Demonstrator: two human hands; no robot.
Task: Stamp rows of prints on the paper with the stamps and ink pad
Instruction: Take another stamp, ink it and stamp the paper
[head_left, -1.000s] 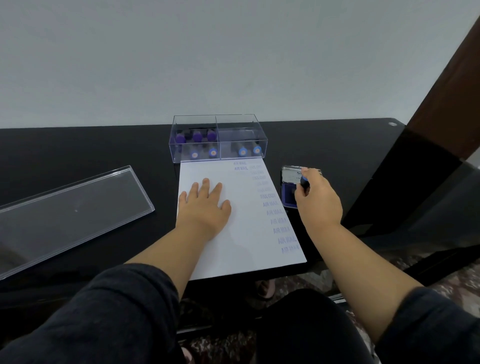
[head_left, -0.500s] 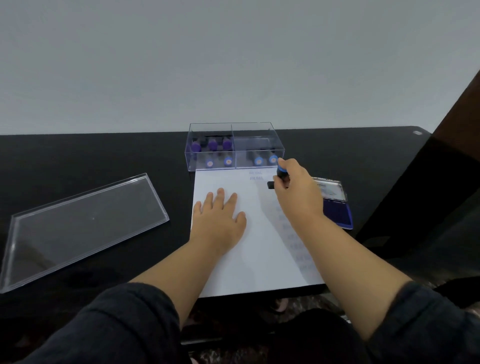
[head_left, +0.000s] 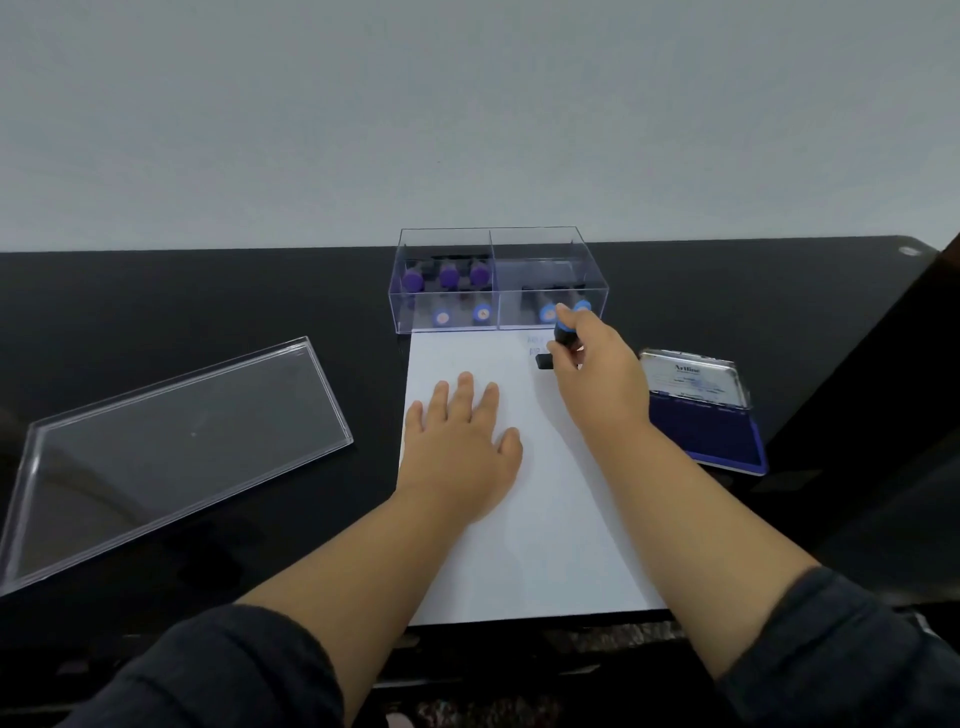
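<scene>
Left hand (head_left: 460, 441): mine, lying flat on the near-middle of the paper (head_left: 524, 545), fingers straight and a little spread, holding nothing, just pinning the sheet to the counter (head_left: 208, 291).
Right hand (head_left: 597, 374): reaching past the left one to the far right corner of the sheet; fingers (head_left: 563, 314) curled round the stamp (head_left: 561, 338).
Stamp: its blue top sits inside my fingers, its black base pokes out just left of them and looks to be at, or almost at, the paper. I cannot tell if it touches.
Prints: faint blue marks show just beyond and left of my fingers, at the sheet's far edge; the rest on that side are hidden under my arm.
Step in hand: as I judge it, laying the next print under those far ones.
Doing it well: bring the base down level, press straight, no rocking or sliding, then lift straight off so the ink does not smear. Line up with the marks above. Keep the left palm heavy so the sheet does not creep.
Pad (head_left: 701, 431): open, just right of my right wrist, near for re-inking.
Box (head_left: 496, 280): clear, just beyond my fingers, touching the paper's far edge, more stamps inside.
Lid (head_left: 171, 441): clear, well off to the left of my left hand.
</scene>
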